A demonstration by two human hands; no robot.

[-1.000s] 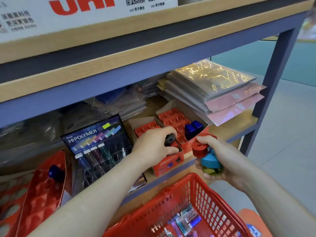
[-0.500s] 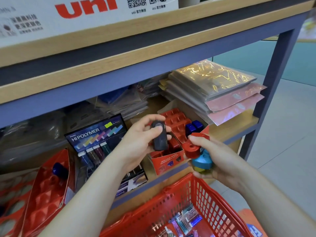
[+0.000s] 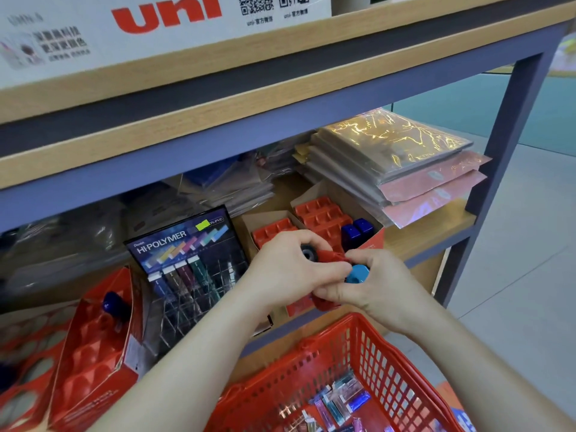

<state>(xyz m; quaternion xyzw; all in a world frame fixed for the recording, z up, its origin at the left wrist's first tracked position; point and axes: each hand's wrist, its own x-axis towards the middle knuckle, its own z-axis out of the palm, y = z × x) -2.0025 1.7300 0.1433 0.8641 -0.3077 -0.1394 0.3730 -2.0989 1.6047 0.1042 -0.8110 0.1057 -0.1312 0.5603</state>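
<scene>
- Black sharpener [image 3: 308,254]: small, dark, round opening facing up; gripped in the left hand [image 3: 288,271], touching the red one.
- Red sharpener [image 3: 331,256]: wedged between both hands (mostly hidden by fingers).
- Blue sharpener [image 3: 357,275]: rounded, held in the right hand [image 3: 381,286], just below the red.

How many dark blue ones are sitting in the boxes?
3 dark blue ones. Two sit side by side in the right box; one is in the far-left red tray. The left hand and right hand may hide more.

Glossy plastic basket [image 3: 383,366] (red); wood shelf [image 3: 436,235].
</scene>
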